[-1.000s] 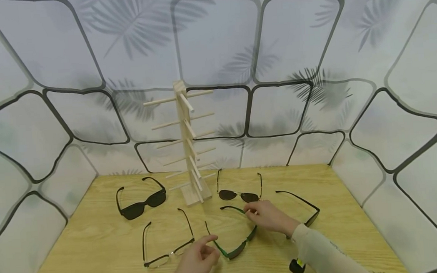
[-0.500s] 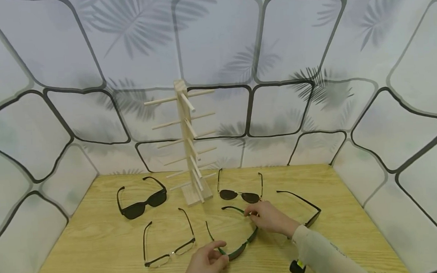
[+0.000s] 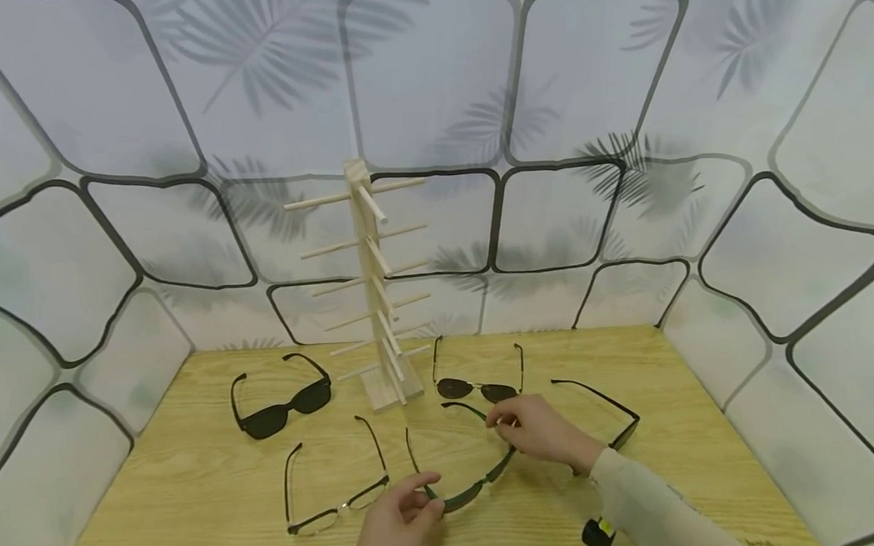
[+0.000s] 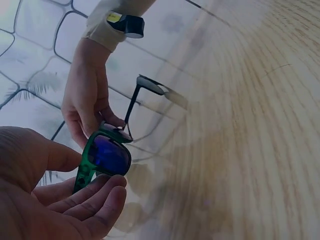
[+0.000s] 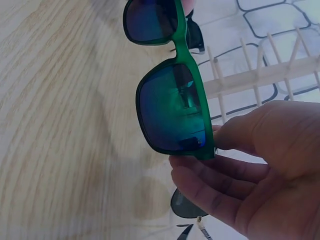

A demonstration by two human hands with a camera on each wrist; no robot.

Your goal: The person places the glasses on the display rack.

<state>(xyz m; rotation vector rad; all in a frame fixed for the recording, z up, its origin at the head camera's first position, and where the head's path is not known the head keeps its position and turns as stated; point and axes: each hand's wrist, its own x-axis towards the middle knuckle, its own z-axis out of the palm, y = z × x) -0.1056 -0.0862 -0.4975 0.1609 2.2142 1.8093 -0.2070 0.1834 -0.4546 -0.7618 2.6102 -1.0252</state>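
Green-framed sunglasses [image 3: 463, 498] with blue-green mirrored lenses hang between my two hands, temples unfolded and pointing away from me. My left hand [image 3: 395, 522] pinches their left end between thumb and fingers. At the other end, my right hand [image 3: 543, 433] grips the hinge area and covers part of the right temple. The left wrist view shows one lens [image 4: 110, 156] beside the left fingertips. Seen from the right wrist, the front [image 5: 175, 112] tilts steeply, apart from the tabletop.
A wooden display rack [image 3: 373, 285] with several pegs stands at the back. Around it lie black sunglasses [image 3: 287, 409], half-rim eyeglasses [image 3: 339, 513], aviator sunglasses [image 3: 477, 389] and dark glasses [image 3: 625, 434] at the right. Patterned walls [image 3: 425, 82] enclose the wooden table [image 3: 196, 505].
My left hand has moved right and taken hold of the green sunglasses' left end. The sunglasses have risen slightly off the table. My right hand kept its hold.
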